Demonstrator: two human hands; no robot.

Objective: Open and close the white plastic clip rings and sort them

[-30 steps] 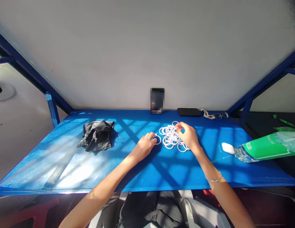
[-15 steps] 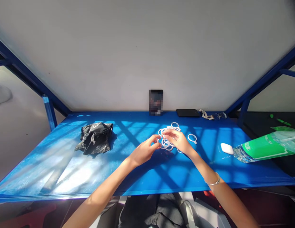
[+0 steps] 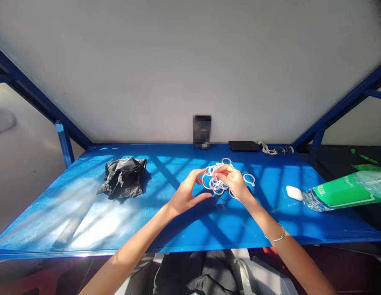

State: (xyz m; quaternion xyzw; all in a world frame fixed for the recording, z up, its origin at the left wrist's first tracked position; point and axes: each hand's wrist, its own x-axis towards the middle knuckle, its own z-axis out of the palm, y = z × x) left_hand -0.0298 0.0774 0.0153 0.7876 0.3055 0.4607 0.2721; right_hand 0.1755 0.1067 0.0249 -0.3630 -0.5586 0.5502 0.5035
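Observation:
A heap of white plastic curtain rings lies on the blue tabletop, each ring with a small eyelet where it can be made out. My right hand pinches one white ring at the heap's right side; part of that ring hangs left of the fingertips. To the left, my left hand is open, thumb and fingers spread apart beside the heap, holding nothing. One separate curtain ring rests right of my right hand. My fingers hide some of the heap.
A crumpled black plastic bag sits on the left. Along the back are a blurred dark upright object, a black phone and glasses. A white case and a green-labelled bottle lie at right.
My left hand has opened, its thumb and fingers moving apart and away from the ring. My right hand still pinches the ring, shifted slightly right.

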